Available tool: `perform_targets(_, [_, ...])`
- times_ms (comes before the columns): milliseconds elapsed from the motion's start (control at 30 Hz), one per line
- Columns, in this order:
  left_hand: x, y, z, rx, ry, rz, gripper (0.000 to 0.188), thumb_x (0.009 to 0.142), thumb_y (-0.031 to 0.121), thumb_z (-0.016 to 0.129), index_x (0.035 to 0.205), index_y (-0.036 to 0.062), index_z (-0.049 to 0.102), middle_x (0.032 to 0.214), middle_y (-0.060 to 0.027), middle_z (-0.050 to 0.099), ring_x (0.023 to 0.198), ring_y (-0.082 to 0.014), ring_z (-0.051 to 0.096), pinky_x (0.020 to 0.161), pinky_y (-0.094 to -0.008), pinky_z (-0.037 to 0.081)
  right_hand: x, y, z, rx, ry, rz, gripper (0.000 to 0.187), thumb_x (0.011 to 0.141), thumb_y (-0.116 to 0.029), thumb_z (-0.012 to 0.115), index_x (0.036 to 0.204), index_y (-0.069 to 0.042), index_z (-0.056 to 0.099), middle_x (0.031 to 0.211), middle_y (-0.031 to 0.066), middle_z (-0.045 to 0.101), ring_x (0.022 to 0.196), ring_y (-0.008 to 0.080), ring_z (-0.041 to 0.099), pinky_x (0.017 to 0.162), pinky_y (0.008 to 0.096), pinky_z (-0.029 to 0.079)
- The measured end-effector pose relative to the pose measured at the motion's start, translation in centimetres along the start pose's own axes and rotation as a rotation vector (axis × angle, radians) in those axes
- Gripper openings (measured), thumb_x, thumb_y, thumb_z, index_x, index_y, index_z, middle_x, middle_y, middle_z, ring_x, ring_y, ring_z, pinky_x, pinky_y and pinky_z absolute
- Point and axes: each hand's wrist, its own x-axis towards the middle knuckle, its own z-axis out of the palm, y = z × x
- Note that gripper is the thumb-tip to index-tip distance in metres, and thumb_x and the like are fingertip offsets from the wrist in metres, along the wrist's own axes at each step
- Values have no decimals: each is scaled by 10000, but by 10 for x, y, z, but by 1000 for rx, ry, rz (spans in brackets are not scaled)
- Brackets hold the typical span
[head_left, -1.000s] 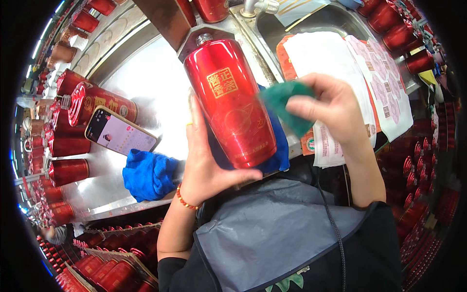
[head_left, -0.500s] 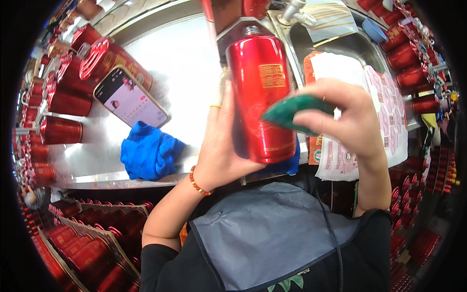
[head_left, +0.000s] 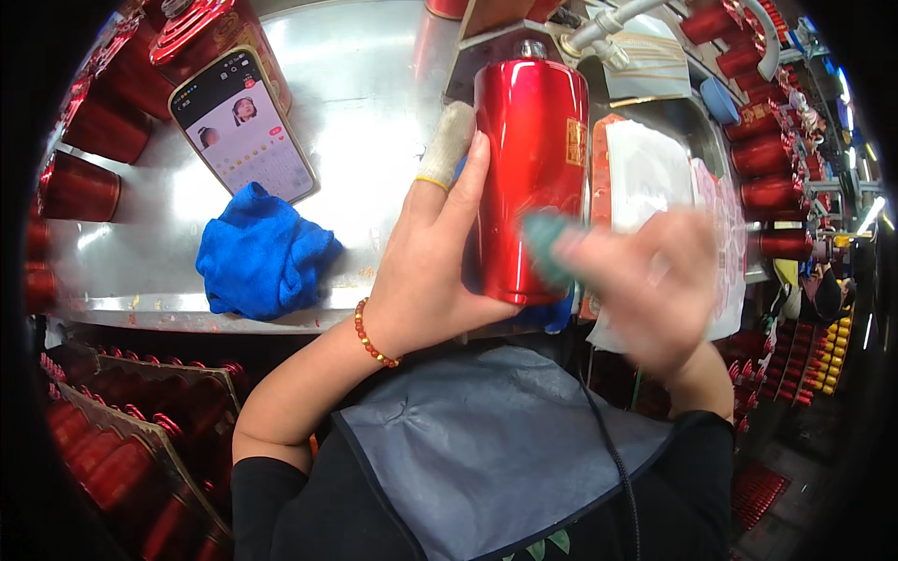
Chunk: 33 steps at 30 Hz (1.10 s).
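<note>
My left hand [head_left: 421, 257] is wrapped round the left side of a glossy red bottle [head_left: 528, 173]. One of its fingers wears a pale knit finger sleeve [head_left: 447, 145], and a beaded bracelet [head_left: 368, 337] circles the wrist. The bottle stands close to upright in the picture, its bare neck at the far end and a gold square label [head_left: 575, 142] on its right side. Blurred by motion, my right hand [head_left: 655, 280] grips a green pad [head_left: 550, 248] against the bottle's lower front. Under the bottle's base, some blue cloth [head_left: 552, 316] peeks out.
On the metal table [head_left: 365, 84] lie a crumpled blue cloth [head_left: 262, 257] and a lit phone [head_left: 245, 126] propped near red containers [head_left: 94, 126]. Paper sheets [head_left: 645, 168] lie to the right, before a sink with a tap [head_left: 608, 37]. Crates of red bottles [head_left: 122, 458] stand below left.
The bottle has turned, taking its gold label from the front to the right side. My right hand has moved the green pad lower on the bottle. The whole view has shifted slightly.
</note>
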Motion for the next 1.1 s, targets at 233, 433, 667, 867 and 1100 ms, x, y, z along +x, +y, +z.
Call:
perform_targets(233, [-2,1,-2,65,-18,19,1235,623,294,952,1592,-29,256,1614,-277,285,1492,-432,315,1214,-469,305,48,56,-8,53,100,230,210,805,12,763,1012,-22,755,791,28,613,702,123,536,634,273,410])
perform_targets(433, [-1,2,-12,-8,-117,-6,1183,717,255,876,1589,-83,151,1599,-327,267,1484,-481,288,1199,-485,305,33,73,-2,328,120,372,211,816,-68,795,1023,-39,770,842,70,701,730,176,642,666,303,498])
perform_targets(667, [-6,0,-15,27,-195,-17,1160,761,250,833,1581,-114,97,1579,-345,279,1437,-504,328,1180,-485,314,25,86,6,534,182,454,146,836,-103,794,974,-56,783,792,83,694,693,212,649,645,304,504])
perform_targets(867, [-12,-10,-16,-67,-221,-101,1240,719,358,858,1592,-94,102,1624,-295,239,1505,-435,260,1223,-476,223,15,35,23,284,139,-123,125,788,-160,685,901,-110,704,814,51,608,828,234,639,749,355,539])
perform_targets(1100, [-9,-16,-8,23,-276,-84,1176,739,332,823,1596,-72,127,1622,-281,230,1527,-427,203,1230,-472,183,12,104,11,-176,403,14,136,844,-150,724,978,-129,725,821,12,628,767,216,629,697,315,533])
